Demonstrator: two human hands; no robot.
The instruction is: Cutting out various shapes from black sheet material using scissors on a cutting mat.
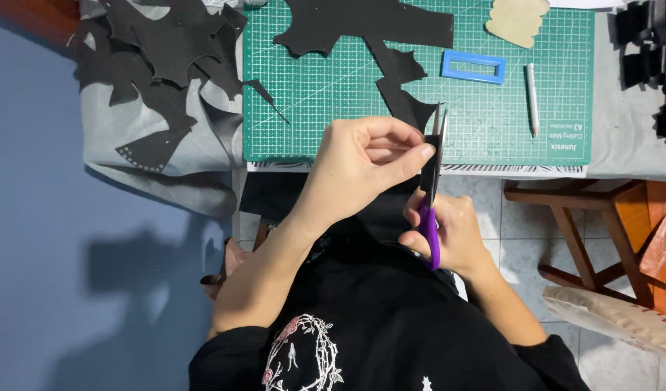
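Left hand (pixel 362 163) grip pinching small black piece (pixel 428 168), right hand (pixel 454 235) closed around purple-handled scissors (pixel 432 195), blades parted

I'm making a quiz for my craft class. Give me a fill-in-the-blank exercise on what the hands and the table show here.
1. The right hand holds scissors with ____ handles.
2. The left hand pinches a small piece of ____ material at the blades.
3. The cutting mat on the table is ____.
4. The rectangular frame lying on the mat is ____.

Missing words: purple; black; green; blue
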